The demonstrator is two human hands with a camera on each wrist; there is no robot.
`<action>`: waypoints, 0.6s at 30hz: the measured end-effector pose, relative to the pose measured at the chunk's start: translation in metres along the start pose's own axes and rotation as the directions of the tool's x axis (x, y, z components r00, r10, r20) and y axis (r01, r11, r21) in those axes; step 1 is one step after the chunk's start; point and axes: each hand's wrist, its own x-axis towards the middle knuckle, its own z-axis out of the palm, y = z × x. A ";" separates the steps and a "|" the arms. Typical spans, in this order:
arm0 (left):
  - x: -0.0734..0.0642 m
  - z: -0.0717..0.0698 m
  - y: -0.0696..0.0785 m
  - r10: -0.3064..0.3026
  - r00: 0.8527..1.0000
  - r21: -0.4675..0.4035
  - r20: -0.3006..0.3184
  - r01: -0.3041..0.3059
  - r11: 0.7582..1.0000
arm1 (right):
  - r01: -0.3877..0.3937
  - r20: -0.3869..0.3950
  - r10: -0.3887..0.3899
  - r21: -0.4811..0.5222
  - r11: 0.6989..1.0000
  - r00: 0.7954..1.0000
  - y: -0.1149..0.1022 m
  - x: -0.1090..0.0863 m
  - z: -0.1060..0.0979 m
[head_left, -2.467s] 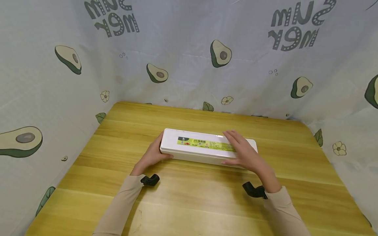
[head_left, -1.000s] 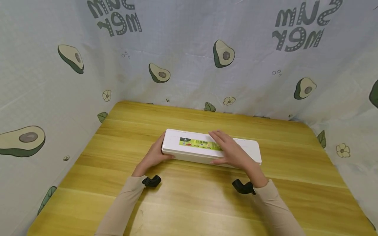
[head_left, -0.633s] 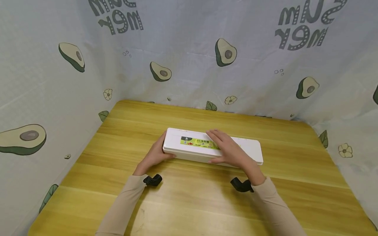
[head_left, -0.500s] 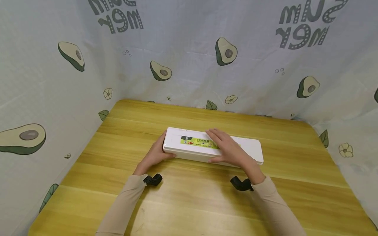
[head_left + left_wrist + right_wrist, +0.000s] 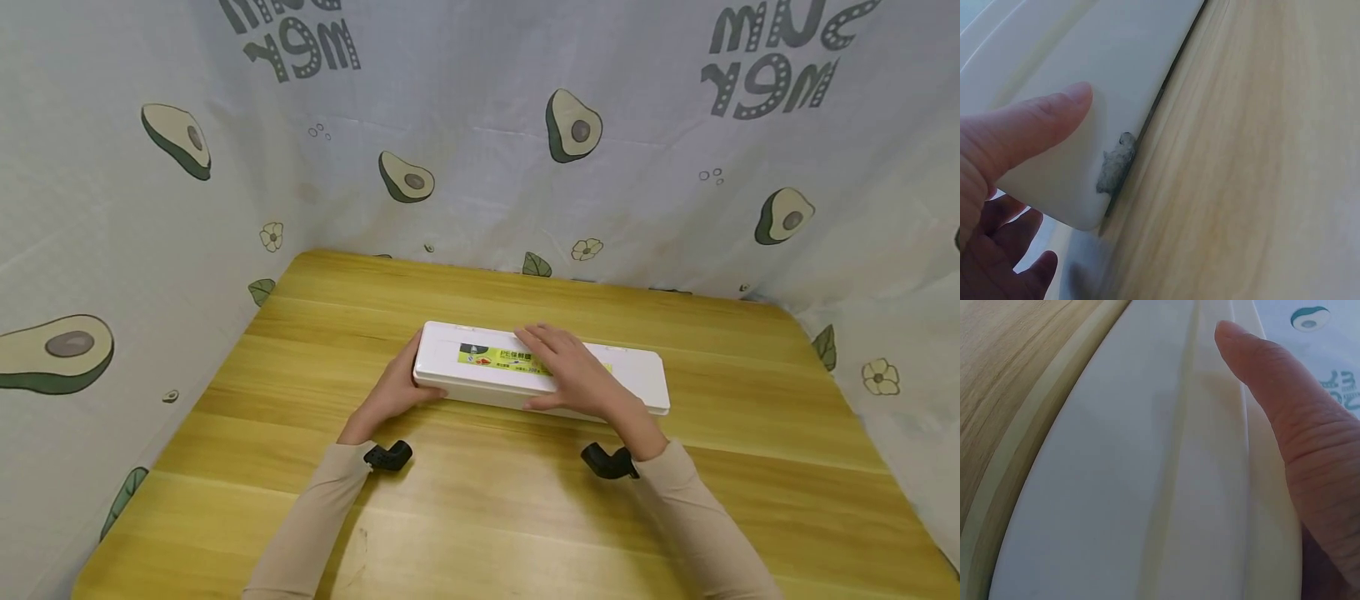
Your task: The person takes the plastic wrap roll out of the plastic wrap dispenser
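Observation:
A long white cling film box (image 5: 480, 381) lies on the table in the head view, a green and yellow label (image 5: 498, 358) on its lid. My left hand (image 5: 392, 390) grips the box's left end, its thumb (image 5: 1035, 128) along the front face and the other fingers round the end. A grey smudged patch (image 5: 1116, 165) marks the box's lower corner in the left wrist view. Across the middle of the lid, covering part of the label, my right hand (image 5: 583, 377) spans the box. Its fingertips reach the far edge, and its thumb (image 5: 1291, 406) lies against the front.
The wooden table (image 5: 480, 517) has rounded corners. A pale curtain (image 5: 465, 108) printed with avocados stands behind it and along both sides. Black curved pieces, the left one (image 5: 388, 456) and the right one (image 5: 609, 461), stick out from the sleeve cuffs.
My right hand has slid left along the lid from near the right end to the middle, uncovering the right end. The left hand keeps its grip on the left end.

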 end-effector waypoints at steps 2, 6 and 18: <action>0.000 0.000 0.000 0.002 1.000 -0.002 -0.003 -0.002 1.000 | -0.010 0.017 0.010 -0.009 1.000 1.000 -0.001 0.001 -0.001; 0.002 0.000 -0.006 0.006 1.000 0.000 -0.005 -0.006 1.000 | -0.035 0.046 0.036 -0.031 0.999 0.998 -0.003 0.003 -0.003; 0.002 0.001 -0.008 0.000 1.000 0.010 0.000 0.000 1.000 | -0.034 0.056 0.038 -0.072 0.997 0.998 -0.003 0.006 -0.001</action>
